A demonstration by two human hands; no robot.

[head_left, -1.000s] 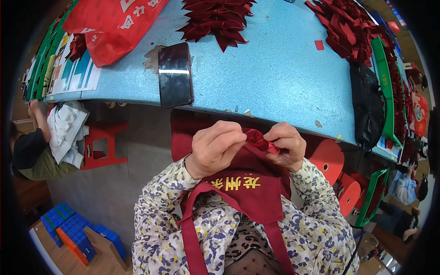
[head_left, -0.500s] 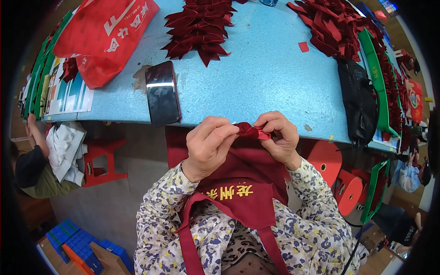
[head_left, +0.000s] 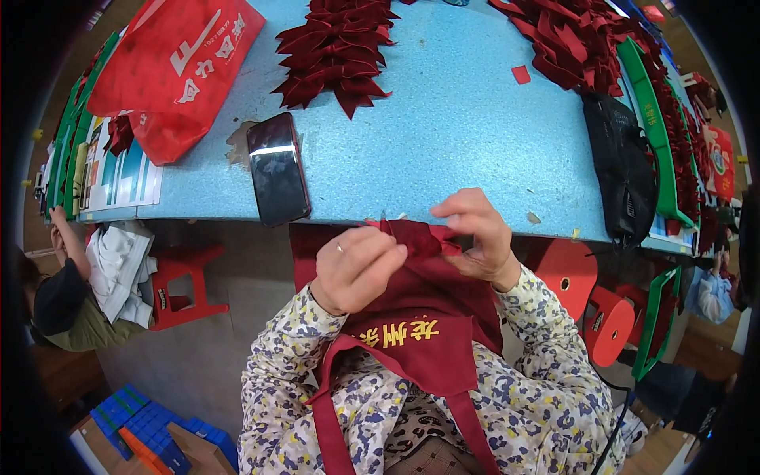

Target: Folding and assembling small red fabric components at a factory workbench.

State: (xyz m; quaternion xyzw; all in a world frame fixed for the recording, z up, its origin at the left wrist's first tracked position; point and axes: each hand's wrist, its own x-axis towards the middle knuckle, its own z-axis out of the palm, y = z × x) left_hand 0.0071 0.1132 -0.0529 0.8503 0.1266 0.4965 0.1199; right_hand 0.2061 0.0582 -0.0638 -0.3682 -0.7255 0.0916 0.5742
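A dark red ribbon bow point(head_left: 417, 237) is held just off the table's near edge, in front of the dark red apron point(head_left: 467, 356) I wear. My left hand point(head_left: 358, 267), with a ring on one finger, pinches the bow's left side; its fingertips partly cover the ribbon. At the bow's right end is my right hand point(head_left: 484, 237), its index finger lifted away from the thumb and slightly blurred. The thumb lies close beside the ribbon's end. Beyond the hands, overlapping dark red bows point(head_left: 332, 59) form a row on the blue table point(head_left: 427, 150).
A phone point(head_left: 279, 170) lies near the table edge on the left, with a red bag point(head_left: 178, 75) behind it. At the right are a bow pile point(head_left: 564, 43), a black pouch point(head_left: 617, 170) and a green tray point(head_left: 654, 131). A red stool point(head_left: 186, 289) stands at left, near another person.
My right hand's fingers have parted from their pinch on the ribbon, the index finger rising. My left hand has shifted slightly down and turned, and more of the bow shows.
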